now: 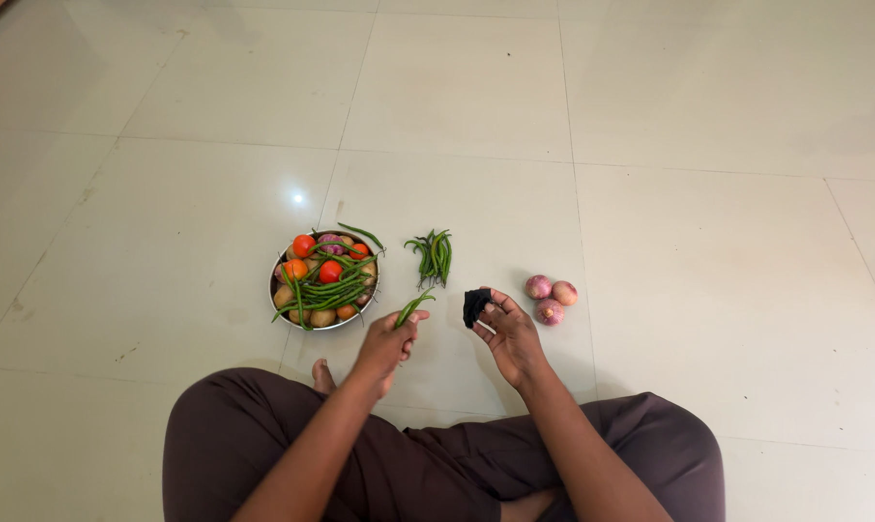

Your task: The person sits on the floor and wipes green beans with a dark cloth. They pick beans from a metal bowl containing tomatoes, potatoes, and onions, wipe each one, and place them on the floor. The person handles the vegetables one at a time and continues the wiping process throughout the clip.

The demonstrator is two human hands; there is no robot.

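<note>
Crossed legs in dark maroon trousers [437, 464] fill the bottom edge, 6 o'clock; one bare foot [321, 375] shows at the left knee. Person seated on pale floor tiles [708, 242].

Left hand [387, 340]: closed, pinching a few green beans [413, 307] between thumb and fingers; beans point up toward 1 o'clock, clear of the floor.

Right hand [510, 333]: fingers curled round a small black object [475, 305], held at the fingertips. Kind of object cannot be told.

Round steel bowl [276, 290], at 10 o'clock from the left hand: holds tomatoes [330, 272], potatoes [322, 317], more beans laid across the top.

Loose bunch of beans [434, 257] on the tile at 12 o'clock from the hands, apart from the bowl.

Three reddish onions [551, 298] grouped touching, at 2 o'clock from the right hand, just beside it.
</note>
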